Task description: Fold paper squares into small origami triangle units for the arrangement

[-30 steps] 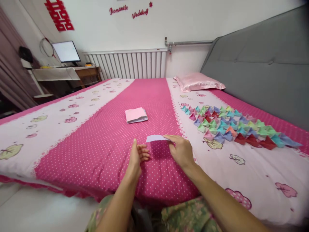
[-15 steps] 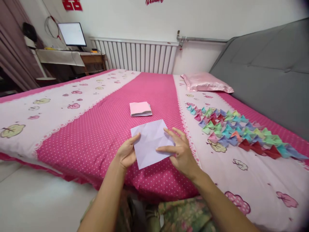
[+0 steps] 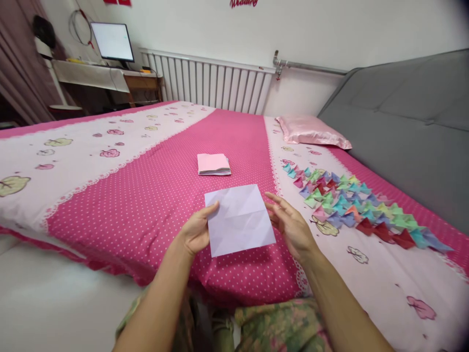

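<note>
My left hand (image 3: 198, 229) grips the left edge of a pale lilac sheet of paper (image 3: 240, 222), thumb on top and fingers underneath. Creases cross the sheet, which is tilted and held above the bed. Beside the sheet's right edge is my right hand (image 3: 291, 225), its fingers apart and slightly curled; whether a fingertip touches the edge I cannot tell. Just beyond the sheet lies a stack of square paper (image 3: 213, 164) with a pink one on top.
Several rows of folded paper boats (image 3: 351, 203) in many colours stand on the right of the bedspread (image 3: 157, 195). Behind them are a pink pillow (image 3: 313, 131) and a grey headboard (image 3: 410, 107). A radiator (image 3: 216, 80) and a desk with a monitor (image 3: 113, 41) line the back.
My right hand has moved off the sheet's face to its right side, its fingers no longer lying over the paper. The sheet has turned slightly and shifted right; my left hand keeps its hold.
</note>
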`<action>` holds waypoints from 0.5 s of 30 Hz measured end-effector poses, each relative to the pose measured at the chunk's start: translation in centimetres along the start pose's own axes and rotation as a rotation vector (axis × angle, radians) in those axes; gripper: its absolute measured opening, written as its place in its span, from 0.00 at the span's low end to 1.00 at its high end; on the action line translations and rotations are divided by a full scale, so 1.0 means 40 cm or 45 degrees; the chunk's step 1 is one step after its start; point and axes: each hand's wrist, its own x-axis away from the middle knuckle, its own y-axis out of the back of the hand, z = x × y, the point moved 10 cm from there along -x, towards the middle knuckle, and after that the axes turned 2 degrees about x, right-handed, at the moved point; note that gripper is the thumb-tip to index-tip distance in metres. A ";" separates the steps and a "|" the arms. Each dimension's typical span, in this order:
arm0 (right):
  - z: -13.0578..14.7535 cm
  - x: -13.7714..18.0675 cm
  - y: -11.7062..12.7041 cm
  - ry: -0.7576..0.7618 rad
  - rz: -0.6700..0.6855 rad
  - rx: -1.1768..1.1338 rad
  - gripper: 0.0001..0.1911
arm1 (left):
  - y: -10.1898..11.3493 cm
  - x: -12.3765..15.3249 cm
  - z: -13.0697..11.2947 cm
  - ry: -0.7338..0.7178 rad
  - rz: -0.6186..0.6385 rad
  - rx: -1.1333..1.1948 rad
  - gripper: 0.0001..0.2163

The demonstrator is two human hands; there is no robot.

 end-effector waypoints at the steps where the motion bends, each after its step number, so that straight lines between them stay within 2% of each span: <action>1: -0.019 0.001 -0.004 -0.090 0.004 -0.106 0.24 | 0.002 -0.003 0.004 0.003 -0.006 0.000 0.17; 4: -0.045 0.008 -0.020 -0.217 0.009 -0.236 0.24 | 0.003 -0.012 0.015 0.007 -0.027 -0.015 0.15; 7: -0.054 0.015 -0.048 -0.263 0.085 -0.291 0.27 | 0.000 -0.018 0.028 0.011 -0.057 -0.051 0.14; 9: -0.054 0.017 -0.054 -0.267 0.106 -0.321 0.28 | -0.002 -0.021 0.019 -0.059 -0.067 -0.092 0.13; 12: -0.050 0.010 -0.020 -0.206 -0.034 -0.321 0.27 | -0.003 -0.023 -0.007 -0.220 -0.062 -0.219 0.11; 15: -0.049 0.005 0.018 -0.145 -0.180 -0.295 0.27 | 0.013 -0.023 -0.023 -0.324 -0.135 -0.405 0.16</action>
